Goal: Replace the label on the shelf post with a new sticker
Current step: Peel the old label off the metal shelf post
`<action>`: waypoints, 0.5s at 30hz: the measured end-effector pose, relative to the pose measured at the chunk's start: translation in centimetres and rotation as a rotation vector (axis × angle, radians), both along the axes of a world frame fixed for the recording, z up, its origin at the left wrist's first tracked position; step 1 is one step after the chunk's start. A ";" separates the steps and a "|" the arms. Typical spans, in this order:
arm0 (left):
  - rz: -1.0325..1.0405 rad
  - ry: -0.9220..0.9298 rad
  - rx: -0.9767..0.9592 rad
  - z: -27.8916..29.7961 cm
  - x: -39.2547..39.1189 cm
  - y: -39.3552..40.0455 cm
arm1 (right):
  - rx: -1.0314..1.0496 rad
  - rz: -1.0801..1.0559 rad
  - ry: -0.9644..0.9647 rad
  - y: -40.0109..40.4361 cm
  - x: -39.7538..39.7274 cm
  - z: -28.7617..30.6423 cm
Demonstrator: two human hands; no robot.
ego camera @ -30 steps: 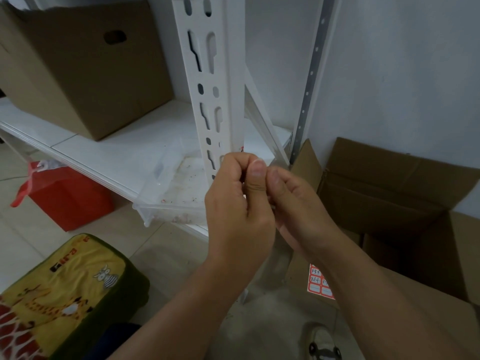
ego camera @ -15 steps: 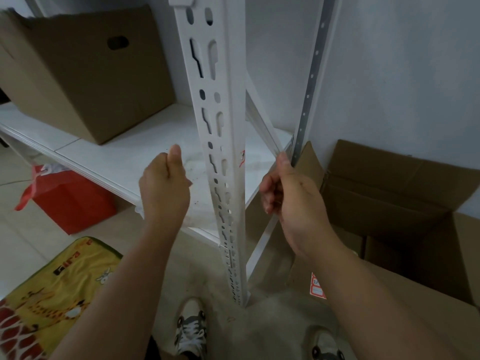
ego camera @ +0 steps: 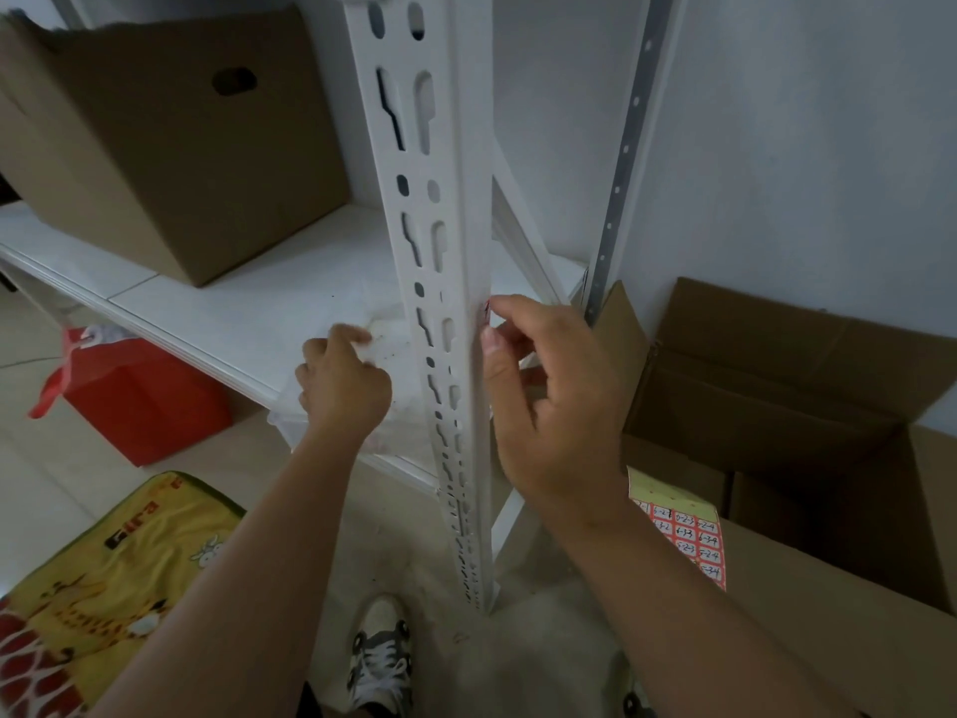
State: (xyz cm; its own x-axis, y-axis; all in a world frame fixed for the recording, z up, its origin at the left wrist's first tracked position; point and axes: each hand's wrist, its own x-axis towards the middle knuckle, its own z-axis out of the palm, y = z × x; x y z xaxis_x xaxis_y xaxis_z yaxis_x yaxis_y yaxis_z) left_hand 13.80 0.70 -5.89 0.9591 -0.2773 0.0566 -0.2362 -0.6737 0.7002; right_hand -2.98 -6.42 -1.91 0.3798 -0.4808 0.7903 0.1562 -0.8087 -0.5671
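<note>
At the shelf post point(ego camera: 440, 282), white w/ slotted holes, right hand point(ego camera: 554, 401) is up against its right edge, thumb and forefinger pinching a small red-edged label point(ego camera: 486, 316) stuck on that edge, about level w/ the shelf board point(ego camera: 233, 298). Left hand point(ego camera: 342, 386) sits left of the post, fingers curled at a clear plastic bag point(ego camera: 393, 349) on the board; can't tell if it grips it. Right of the post, low, a sticker sheet point(ego camera: 689, 536), red w/ handwritten nos., lies by an open cardboard box point(ego camera: 828, 406). Left of the post, another cardboard box point(ego camera: 171, 147) on the board; below it a red bag point(ego camera: 140, 401) and yellow cushion point(ego camera: 103, 588).
</note>
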 end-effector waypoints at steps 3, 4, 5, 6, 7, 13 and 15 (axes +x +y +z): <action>-0.061 0.123 -0.268 0.2 -0.5 -0.3 | -0.096 -0.040 -0.053 0.4 0.3 -0.3; -0.053 0.115 -0.344 0.7 -1.0 -0.4 | -0.110 -0.049 -0.063 0.6 0.4 -0.4; -0.050 0.097 -0.399 1.3 -1.6 -0.5 | -0.117 -0.055 -0.071 0.7 0.5 -0.5; -0.050 0.097 -0.450 1.8 -2.2 -0.7 | -0.123 -0.059 -0.077 0.8 0.5 -0.6; -0.062 0.098 -0.511 2.3 -2.9 -0.9 | -0.130 -0.063 -0.078 0.8 0.5 -0.7; -0.138 0.092 -0.691 4.2 -7.1 -1.3 | -0.138 -0.072 -0.047 0.6 0.4 -0.8; -0.098 0.206 -0.746 4.7 -8.0 -1.4 | -0.121 -0.061 -0.024 0.5 0.3 -0.9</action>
State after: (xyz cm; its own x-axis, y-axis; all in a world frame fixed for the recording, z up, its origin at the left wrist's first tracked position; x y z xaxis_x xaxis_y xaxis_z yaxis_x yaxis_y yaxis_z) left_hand 5.78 -0.71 -1.23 0.9437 -0.3199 0.0846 -0.0860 0.0098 0.9962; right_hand -2.66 -5.90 -2.79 0.3329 -0.4025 0.8528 0.1175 -0.8796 -0.4610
